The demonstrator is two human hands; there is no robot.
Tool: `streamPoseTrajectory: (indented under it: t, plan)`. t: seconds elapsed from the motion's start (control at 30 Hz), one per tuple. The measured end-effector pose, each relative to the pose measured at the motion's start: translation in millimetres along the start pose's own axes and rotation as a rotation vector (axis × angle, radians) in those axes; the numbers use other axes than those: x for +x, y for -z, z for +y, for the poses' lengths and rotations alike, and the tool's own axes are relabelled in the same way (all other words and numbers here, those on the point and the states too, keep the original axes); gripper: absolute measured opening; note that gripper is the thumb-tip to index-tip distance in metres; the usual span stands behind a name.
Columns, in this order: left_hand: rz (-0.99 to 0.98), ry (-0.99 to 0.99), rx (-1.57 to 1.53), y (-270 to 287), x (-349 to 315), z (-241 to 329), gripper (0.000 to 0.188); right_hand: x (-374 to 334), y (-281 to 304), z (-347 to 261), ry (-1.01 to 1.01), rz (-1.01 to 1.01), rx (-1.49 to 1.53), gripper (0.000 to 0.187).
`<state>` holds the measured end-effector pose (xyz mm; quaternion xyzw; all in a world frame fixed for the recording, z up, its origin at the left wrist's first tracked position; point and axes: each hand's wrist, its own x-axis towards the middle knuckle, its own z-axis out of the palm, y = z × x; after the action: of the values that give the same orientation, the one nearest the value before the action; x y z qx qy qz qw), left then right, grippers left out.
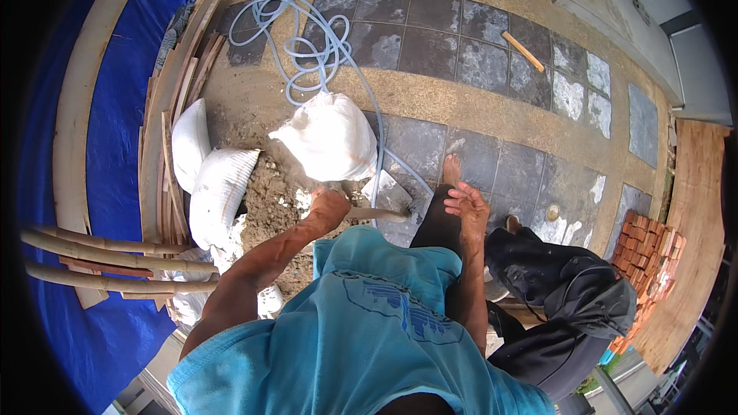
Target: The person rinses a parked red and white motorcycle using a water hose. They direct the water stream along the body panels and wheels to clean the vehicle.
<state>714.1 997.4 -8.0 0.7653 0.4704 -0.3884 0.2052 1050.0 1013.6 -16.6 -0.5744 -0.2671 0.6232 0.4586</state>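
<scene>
My left hand (329, 207) is closed in a fist over a heap of wet grey-brown sand or mortar (277, 192). A short length of wooden tool handle (378, 214) sticks out of the fist to the right; the tool's head cannot be made out. My right hand (469, 206) is raised beside my right leg with its fingers apart, and nothing shows in it. Just beyond the heap stands a bulging white sack (330, 137). Two more white sacks (223, 188) lean at the heap's left. A pale, square-cornered slab (387, 192) lies close to the handle.
A blue hose (319, 50) lies coiled on the paving tiles (430, 11). Planks (181, 84) and a blue tarp (115, 161) are at left, with bamboo poles (123, 250). A person in dark clothes (561, 284) is close at right, near stacked bricks (646, 253). A wood strip (523, 51) lies farther off.
</scene>
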Motion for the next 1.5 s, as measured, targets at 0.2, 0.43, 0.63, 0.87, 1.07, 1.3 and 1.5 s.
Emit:
streamPoseTrajectory:
  t: [0.2,0.43,0.63,0.87,1.07,1.3,1.5]
  plan:
    - [-0.195,0.179,-0.007,31,29,-3,0.016,111,38,33,-0.188,-0.065,0.178,0.030]
    - [-0.286,0.227,-0.071,20,38,-2,0.016,172,84,-9,-0.316,-0.214,0.044,0.031]
    - [-0.383,0.325,-0.229,38,51,13,0.019,247,109,-53,-0.348,-0.172,-0.129,0.033]
    - [-0.024,0.477,-0.336,13,43,55,0.013,379,143,-110,-0.482,-0.394,-0.925,0.033]
    - [-0.191,0.599,-0.937,53,80,13,0.035,481,187,-166,-0.107,-0.307,-1.360,0.016]
    - [0.358,0.713,-1.764,136,144,-145,0.050,476,58,-277,-0.806,-0.163,-1.374,0.024]
    - [0.957,0.777,-1.457,149,183,-297,0.036,524,47,-280,-0.407,-0.718,-1.560,0.036]
